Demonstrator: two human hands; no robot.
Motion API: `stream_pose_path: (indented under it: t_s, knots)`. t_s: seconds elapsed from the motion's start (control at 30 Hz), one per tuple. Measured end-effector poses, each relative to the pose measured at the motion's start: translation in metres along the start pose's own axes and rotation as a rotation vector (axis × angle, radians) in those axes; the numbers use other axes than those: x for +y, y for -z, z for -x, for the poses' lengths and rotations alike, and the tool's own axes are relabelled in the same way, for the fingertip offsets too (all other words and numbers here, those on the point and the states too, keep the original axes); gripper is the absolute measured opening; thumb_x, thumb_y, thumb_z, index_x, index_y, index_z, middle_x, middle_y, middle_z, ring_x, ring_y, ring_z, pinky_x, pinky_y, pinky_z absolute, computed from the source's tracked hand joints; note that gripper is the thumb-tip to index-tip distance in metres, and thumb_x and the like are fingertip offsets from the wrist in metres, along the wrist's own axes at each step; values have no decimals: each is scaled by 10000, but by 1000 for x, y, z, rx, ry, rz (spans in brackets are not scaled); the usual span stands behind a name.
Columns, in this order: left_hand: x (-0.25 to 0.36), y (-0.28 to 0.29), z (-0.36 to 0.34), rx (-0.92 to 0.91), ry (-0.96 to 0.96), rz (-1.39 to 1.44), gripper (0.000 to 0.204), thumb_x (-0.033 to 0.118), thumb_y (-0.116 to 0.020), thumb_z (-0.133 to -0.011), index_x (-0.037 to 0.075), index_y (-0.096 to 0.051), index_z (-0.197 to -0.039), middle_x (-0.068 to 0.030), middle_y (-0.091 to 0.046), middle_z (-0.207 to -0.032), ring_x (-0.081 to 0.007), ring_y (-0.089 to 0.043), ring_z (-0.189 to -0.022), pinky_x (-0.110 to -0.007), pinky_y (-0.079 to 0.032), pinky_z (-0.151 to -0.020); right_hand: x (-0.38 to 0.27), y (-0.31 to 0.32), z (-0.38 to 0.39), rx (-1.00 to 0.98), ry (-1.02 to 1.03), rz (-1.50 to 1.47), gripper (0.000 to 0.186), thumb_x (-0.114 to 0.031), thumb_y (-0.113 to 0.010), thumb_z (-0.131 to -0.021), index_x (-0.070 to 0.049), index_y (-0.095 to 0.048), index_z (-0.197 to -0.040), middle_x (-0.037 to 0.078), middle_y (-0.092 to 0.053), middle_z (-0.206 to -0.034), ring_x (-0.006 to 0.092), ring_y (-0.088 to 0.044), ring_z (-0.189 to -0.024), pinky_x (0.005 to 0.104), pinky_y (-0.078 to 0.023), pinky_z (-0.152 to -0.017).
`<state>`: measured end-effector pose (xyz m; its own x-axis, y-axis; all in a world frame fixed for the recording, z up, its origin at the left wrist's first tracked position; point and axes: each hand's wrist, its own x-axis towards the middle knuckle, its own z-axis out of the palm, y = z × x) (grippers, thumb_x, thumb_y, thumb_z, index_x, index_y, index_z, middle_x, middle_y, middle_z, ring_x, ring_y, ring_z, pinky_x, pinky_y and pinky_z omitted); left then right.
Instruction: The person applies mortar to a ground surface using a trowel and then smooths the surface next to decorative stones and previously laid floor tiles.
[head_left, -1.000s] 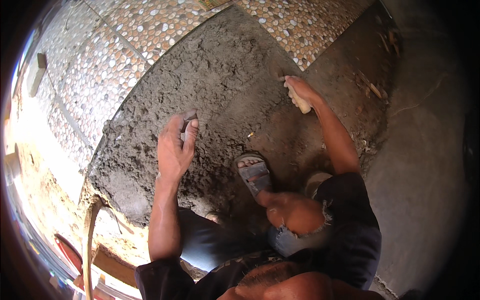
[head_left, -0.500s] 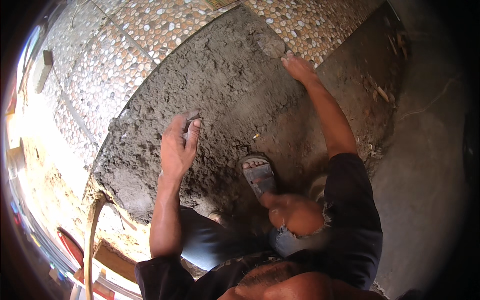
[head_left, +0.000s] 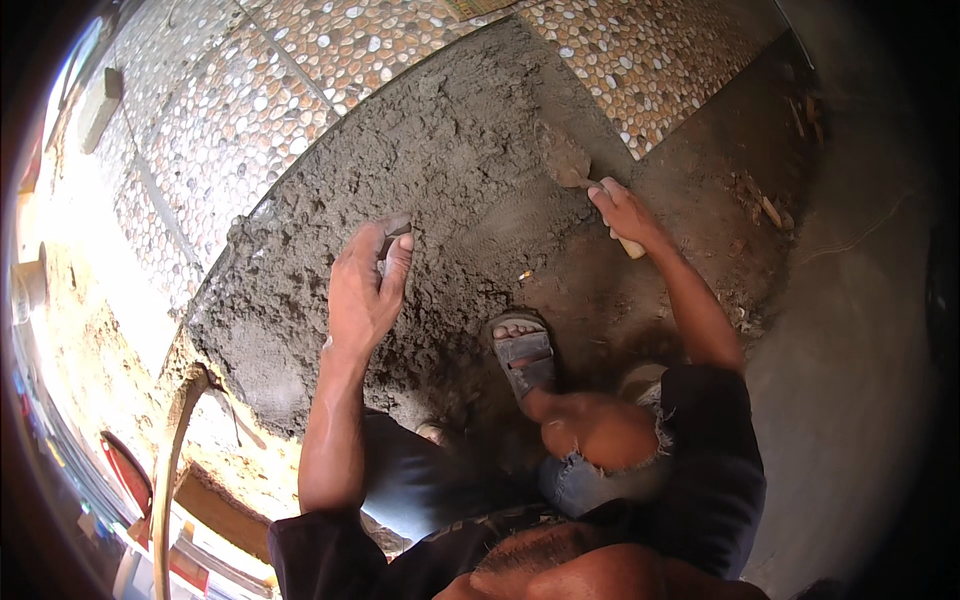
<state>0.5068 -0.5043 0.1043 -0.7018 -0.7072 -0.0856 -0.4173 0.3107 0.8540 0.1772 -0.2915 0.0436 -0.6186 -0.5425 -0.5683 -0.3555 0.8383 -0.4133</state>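
My right hand (head_left: 627, 214) grips a pointed trowel (head_left: 563, 158) with a pale handle. Its mortar-coated blade lies on or just over the wet grey mortar (head_left: 430, 140), close to the corner of the pebble tiles. Over the rough left part of the mortar, my left hand (head_left: 362, 290) pinches a small dark grey piece (head_left: 396, 226) between thumb and fingers; its kind I cannot make out. Around the trowel the mortar looks smoother, while farther left it is lumpy.
Pebble-patterned tiles (head_left: 220, 110) border the mortar at the far side and far right. My sandalled foot (head_left: 522, 350) stands at its near edge. A grey block (head_left: 98, 108) sits at far left, a bent wooden handle (head_left: 172, 440) at near left. Debris (head_left: 770, 210) lies at right.
My right hand has drawn back toward me and slightly right with the trowel, so its blade and handle now show clearly. The left hand has barely shifted; the view has moved slightly.
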Motion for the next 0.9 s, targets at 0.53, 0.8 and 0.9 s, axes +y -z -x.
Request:
stream_pose_path:
  t_s: [0.53, 0.8, 0.9]
  knots:
    - [-16, 6, -3, 10, 93, -19, 341, 322, -530, -968, 46, -628, -1141, -138, -687, -1027, -234, -664, -880, -371, -512, -790, -51, 5, -108, 113, 373, 801, 387, -399, -461, -973, -55, -494, -1148, 207, -644, -955, 406, -640, -885, 503, -523, -702]
    - [-25, 17, 5, 68, 125, -51, 359, 337, -522, -973, 41, -621, -1152, -138, -690, -1001, -206, -662, -812, -370, -524, -745, -59, 18, -142, 99, 216, 726, 485, -428, -426, -976, -47, -459, -1275, 238, -635, -1069, 404, -606, -1036, 517, -489, -856]
    - [-28, 21, 4, 95, 130, -28, 315, 293, -523, -970, 46, -615, -1142, -174, -676, -993, -282, -677, -824, -370, -525, -750, -61, 24, -164, 132, 184, 658, 538, -434, -419, -973, -26, -440, -1323, 239, -595, -1184, 396, -569, -1117, 501, -469, -911]
